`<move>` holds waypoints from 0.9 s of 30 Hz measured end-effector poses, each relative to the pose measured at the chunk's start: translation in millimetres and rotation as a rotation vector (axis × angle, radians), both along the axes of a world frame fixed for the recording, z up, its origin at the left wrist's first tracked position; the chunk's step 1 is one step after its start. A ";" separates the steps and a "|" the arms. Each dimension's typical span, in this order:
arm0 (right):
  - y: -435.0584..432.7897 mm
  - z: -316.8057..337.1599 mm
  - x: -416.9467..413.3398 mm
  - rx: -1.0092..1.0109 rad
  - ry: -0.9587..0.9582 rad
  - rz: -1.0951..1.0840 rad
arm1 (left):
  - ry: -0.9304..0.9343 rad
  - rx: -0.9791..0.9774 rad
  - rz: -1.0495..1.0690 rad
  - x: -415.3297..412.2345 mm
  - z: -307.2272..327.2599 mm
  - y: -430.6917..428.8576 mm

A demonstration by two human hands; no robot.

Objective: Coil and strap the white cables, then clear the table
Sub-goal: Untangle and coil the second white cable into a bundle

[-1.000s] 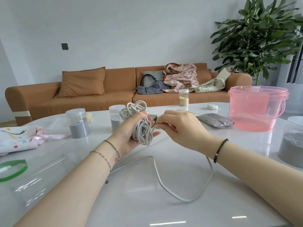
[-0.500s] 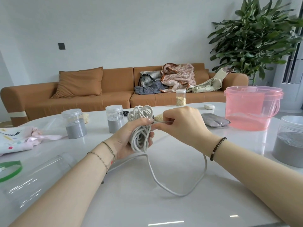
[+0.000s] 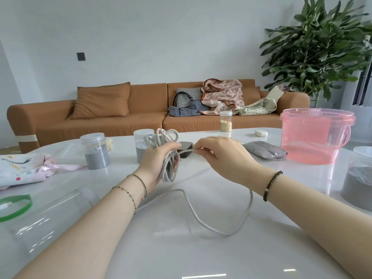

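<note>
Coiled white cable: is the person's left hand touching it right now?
Touching. In the head view the left hand grips the coiled white cable, fingers curled round its loops.

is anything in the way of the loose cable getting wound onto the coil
Nothing visible. The loose cable loops over bare table up to the right hand, beside the coil in the left hand. The jars and bucket sit aside.

The left hand [image 3: 159, 164] grips a bundle of white cable [image 3: 168, 156] upright above the table [image 3: 201, 254]. Just beside it, the right hand [image 3: 221, 156] pinches a strand running from the bundle. A loose loop [image 3: 221, 230] lies below both wrists.
</note>
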State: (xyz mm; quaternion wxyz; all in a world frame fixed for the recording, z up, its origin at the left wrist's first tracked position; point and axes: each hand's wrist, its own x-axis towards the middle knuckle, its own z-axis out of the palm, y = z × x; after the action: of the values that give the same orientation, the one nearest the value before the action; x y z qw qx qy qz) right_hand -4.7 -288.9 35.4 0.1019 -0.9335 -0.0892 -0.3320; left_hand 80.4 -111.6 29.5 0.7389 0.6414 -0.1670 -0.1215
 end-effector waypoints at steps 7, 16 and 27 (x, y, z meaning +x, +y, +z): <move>-4.7 4.4 1.9 0.105 0.006 -0.074 | 0.046 -0.130 0.317 17.3 -4.4 9.9; -12.5 17.0 -2.7 0.062 -0.388 0.052 | 0.149 0.167 -0.343 -26.3 -0.9 -11.1; -17.2 16.1 -4.1 0.054 -0.252 0.090 | 0.186 0.291 -0.782 -42.1 3.8 -10.5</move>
State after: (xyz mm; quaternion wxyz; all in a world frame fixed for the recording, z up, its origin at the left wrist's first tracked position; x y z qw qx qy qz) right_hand -8.9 -306.1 51.5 0.1295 -0.8764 -0.1342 -0.4440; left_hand 38.3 -122.1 33.3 0.5511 0.6135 -0.3114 -0.4723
